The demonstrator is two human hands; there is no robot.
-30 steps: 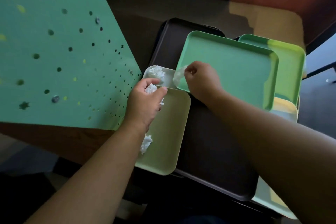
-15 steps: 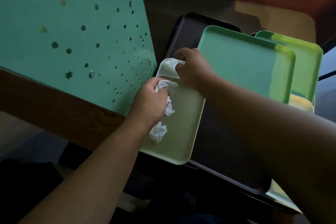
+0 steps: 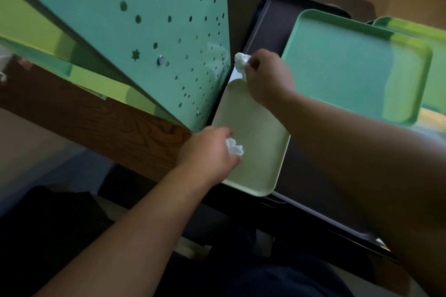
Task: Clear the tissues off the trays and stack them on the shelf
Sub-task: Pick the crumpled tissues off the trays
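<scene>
Two grips: each hand is closed around its own crumpled tissue, one wad apiece.
Left hand [image 3: 207, 152]: fingers curled tight on a white wad [image 3: 234, 148] that pokes out past the knuckles; it hovers over the near left part of the pale green tray [image 3: 255, 132].
Right hand [image 3: 268, 77]: fingertips pinch a second wad [image 3: 241, 61], held up at the tray's far left corner, close to the perforated panel.
Why held so: balling the tissue into a fist probably keeps loose paper from falling back onto the tray, and using both hands clears both ends at once.
Tissue relative to grip: both wads sit inside the hands, partly showing; neither appears to rest on the tray surface.
Pale green tray: its visible surface looks bare, lying on a wide dark tray [image 3: 313, 176].
Other trays: a teal tray [image 3: 337, 67] lies well to the right, overlapping the dark one; another green tray [image 3: 429, 38] edges out beyond it.
Perforated panel [image 3: 149, 19]: a green sheet with round and star holes stands just left of the pale tray; it may belong to the shelf, though I cannot tell.
Judged stage: tissues are off this tray; stacking is not yet begun.
</scene>
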